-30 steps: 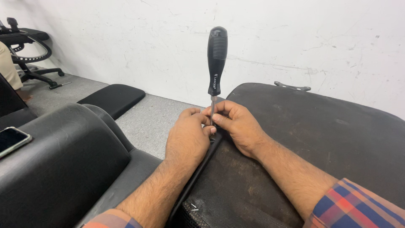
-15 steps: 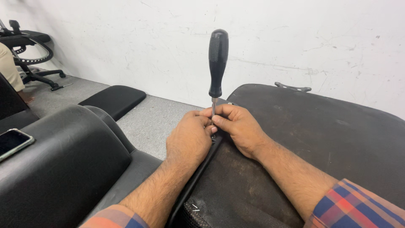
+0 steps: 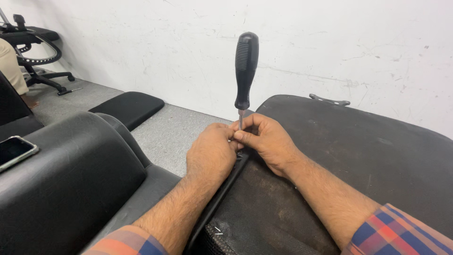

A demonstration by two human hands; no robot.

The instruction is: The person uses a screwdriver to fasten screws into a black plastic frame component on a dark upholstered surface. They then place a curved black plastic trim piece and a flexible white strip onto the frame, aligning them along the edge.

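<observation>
A black-handled screwdriver stands upright, its handle free in the air and its metal shaft pinched low down between both hands. My right hand grips the shaft with thumb and fingers. My left hand is curled against it from the left, fingertips at the shaft's base. The tip is hidden under the fingers, at the rim of a dark upturned seat panel. A black edge strip runs from the hands toward me.
A black padded chair part lies at the left with a phone on it. A black cushion lies on the grey floor by the white wall. An office chair base stands far left. A metal bracket sits on the panel's far edge.
The hands and screwdriver stay in the same place; the handle has barely tilted. Nothing was let go or picked up.
</observation>
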